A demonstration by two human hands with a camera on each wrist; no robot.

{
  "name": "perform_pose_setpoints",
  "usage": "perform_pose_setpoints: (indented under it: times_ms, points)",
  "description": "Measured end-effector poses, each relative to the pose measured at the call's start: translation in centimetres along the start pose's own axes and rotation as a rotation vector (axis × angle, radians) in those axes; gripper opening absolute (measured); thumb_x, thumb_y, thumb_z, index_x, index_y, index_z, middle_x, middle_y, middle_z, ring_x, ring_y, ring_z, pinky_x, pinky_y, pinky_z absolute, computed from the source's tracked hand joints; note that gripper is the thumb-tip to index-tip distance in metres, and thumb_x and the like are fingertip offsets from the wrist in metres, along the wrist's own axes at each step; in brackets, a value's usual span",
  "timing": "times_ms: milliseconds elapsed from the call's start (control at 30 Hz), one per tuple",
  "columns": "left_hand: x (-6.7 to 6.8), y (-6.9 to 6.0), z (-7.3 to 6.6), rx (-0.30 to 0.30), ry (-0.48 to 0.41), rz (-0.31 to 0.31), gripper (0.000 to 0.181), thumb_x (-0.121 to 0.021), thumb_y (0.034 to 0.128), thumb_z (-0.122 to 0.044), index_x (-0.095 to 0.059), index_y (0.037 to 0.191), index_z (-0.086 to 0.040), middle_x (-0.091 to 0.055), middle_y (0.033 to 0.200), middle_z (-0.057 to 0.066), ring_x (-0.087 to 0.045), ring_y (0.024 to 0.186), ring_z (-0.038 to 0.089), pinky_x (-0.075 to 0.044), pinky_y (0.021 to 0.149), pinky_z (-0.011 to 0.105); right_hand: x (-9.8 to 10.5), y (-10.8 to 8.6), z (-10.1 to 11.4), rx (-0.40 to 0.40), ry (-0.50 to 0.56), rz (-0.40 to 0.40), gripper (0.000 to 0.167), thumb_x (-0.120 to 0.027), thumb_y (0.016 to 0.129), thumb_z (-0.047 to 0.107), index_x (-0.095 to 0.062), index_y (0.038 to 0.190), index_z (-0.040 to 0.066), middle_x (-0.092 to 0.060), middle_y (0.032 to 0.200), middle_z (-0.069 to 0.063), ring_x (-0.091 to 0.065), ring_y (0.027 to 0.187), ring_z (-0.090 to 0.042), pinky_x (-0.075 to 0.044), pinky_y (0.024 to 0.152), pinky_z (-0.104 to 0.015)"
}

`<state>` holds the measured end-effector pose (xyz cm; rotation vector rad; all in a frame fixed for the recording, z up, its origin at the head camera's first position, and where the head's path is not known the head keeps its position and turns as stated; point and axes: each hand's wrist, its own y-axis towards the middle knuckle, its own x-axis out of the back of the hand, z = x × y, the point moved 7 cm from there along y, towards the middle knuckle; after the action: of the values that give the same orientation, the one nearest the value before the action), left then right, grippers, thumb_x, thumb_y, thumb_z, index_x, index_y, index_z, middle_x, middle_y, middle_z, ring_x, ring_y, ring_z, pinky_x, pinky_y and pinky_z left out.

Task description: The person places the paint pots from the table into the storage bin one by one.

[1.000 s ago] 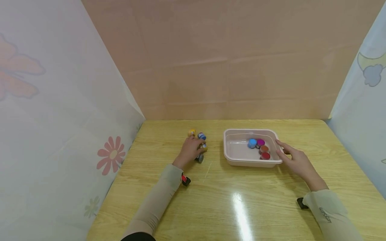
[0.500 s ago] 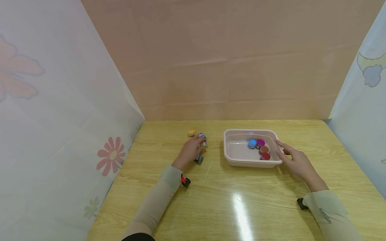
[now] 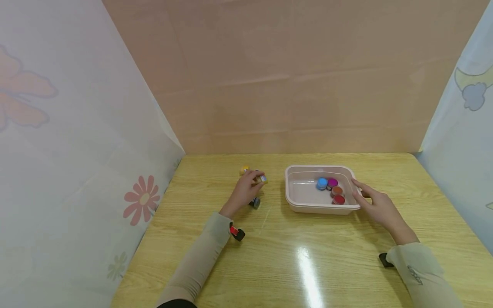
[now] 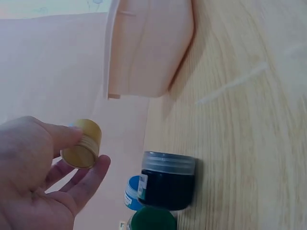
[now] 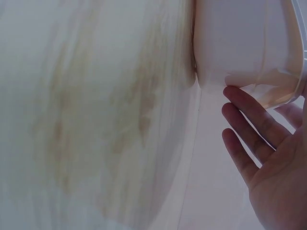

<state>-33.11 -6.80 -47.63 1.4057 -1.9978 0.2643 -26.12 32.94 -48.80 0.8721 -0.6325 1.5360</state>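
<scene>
My left hand [image 3: 242,188] pinches a small yellow-gold paint jar [image 3: 263,179] between thumb and fingers, lifted above the table; the left wrist view shows the same yellow-gold jar [image 4: 82,152] tilted. Below that hand stands a dark jar with a grey lid [image 4: 168,184]. Beyond it are a blue jar [image 4: 132,192] and a green-topped jar [image 4: 152,219], largely hidden by the hand in the head view. My right hand [image 3: 379,207] holds the right rim of a pale pink plastic box [image 3: 319,208], its thumb and forefinger over the edge, other fingers along the outer wall [image 5: 240,52].
Inside the box lie a blue jar [image 3: 322,184], a magenta jar [image 3: 332,183], an orange jar [image 3: 337,191] and a red jar [image 3: 339,199], toward its right side. Another yellow jar [image 3: 244,170] stands behind my left hand. A brown wall [image 3: 292,107] rises behind the wooden table [image 3: 269,256].
My left hand has picked the yellow-gold jar up from among the others and raised it slightly, a little to the right. The right hand and the box have stayed put.
</scene>
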Motion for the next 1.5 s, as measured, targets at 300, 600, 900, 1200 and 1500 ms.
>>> perform_pose_setpoints:
  times_ms: [300,600,900,1200,1500]
  points:
    - [0.3,0.1,-0.5,-0.028,-0.095,-0.044,0.036,-0.067,0.1018,-0.013,-0.062,0.137,-0.004,-0.058,0.125,0.013,-0.062,0.107,0.022,-0.059,0.096,0.031,0.0,-0.1,0.1,0.005,0.013,-0.007,0.058,-0.050,0.109,0.035,-0.039,0.158,0.005,-0.048,0.144,-0.042,-0.054,0.122,-0.061,-0.044,0.094,-0.078]
    - [0.3,0.2,-1.6,-0.074,-0.103,-0.097,0.034,-0.072,0.0979,-0.011,-0.066,0.131,-0.005,-0.060,0.121,0.012,-0.064,0.103,0.022,-0.059,0.096,0.031,-0.1,0.0,0.0,-0.006,0.006,0.002,0.060,-0.049,0.110,0.037,-0.038,0.159,0.005,-0.048,0.144,-0.042,-0.053,0.123,-0.062,-0.042,0.096,-0.079]
    - [-0.2,0.5,-2.3,-0.103,-0.127,-0.113,0.038,-0.075,0.0957,-0.013,-0.061,0.131,-0.006,-0.066,0.128,0.010,-0.066,0.111,0.024,-0.060,0.093,0.033,-0.1,0.0,0.0,-0.004,0.007,-0.003,0.059,-0.049,0.110,0.037,-0.038,0.159,0.006,-0.049,0.142,-0.043,-0.054,0.123,-0.061,-0.043,0.095,-0.079]
    - [-0.9,0.8,-3.4,-0.155,-0.206,-0.131,0.035,-0.079,0.0924,-0.011,-0.066,0.125,-0.006,-0.068,0.124,0.011,-0.068,0.112,0.026,-0.060,0.095,0.042,-0.2,0.1,0.0,-0.010,0.008,0.002,0.059,-0.048,0.110,0.036,-0.038,0.159,0.006,-0.048,0.143,-0.043,-0.053,0.123,-0.061,-0.042,0.096,-0.079]
    - [-2.6,1.2,-4.7,-0.173,-0.223,-0.123,0.034,-0.078,0.0922,-0.008,-0.070,0.125,-0.006,-0.067,0.124,0.011,-0.065,0.115,0.027,-0.060,0.096,0.042,-0.2,0.1,-0.2,-0.017,0.008,0.005,0.059,-0.048,0.110,0.037,-0.038,0.159,0.007,-0.049,0.143,-0.043,-0.053,0.123,-0.061,-0.042,0.096,-0.079]
